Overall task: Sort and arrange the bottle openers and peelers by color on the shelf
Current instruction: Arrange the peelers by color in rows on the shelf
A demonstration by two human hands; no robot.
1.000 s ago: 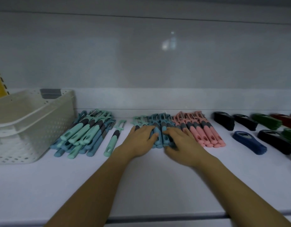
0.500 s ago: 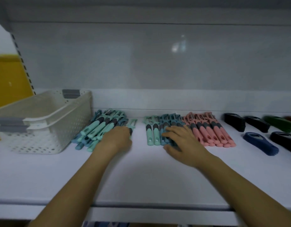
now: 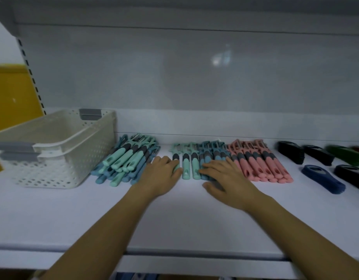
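Both hands are down on the sorted row of peelers on the shelf (image 3: 174, 219). Fingers of the left hand (image 3: 162, 175) are draped over the leftmost mint peeler (image 3: 177, 170). Honestly can't tell if it's gripping or just nudging, since they cover most of the handle. Meanwhile the right hand (image 3: 225, 177) lies flat, fingers spread across the blue peelers (image 3: 214, 155), hiding their lower ends. Just right of those are the pink peelers (image 3: 261, 168). A mixed heap (image 3: 128, 160) lies beside the white basket (image 3: 73, 138). Far right: black openers (image 3: 289, 152), a blue opener (image 3: 324, 179), and green openers (image 3: 344, 156) that are smeared and cut off at the edge.
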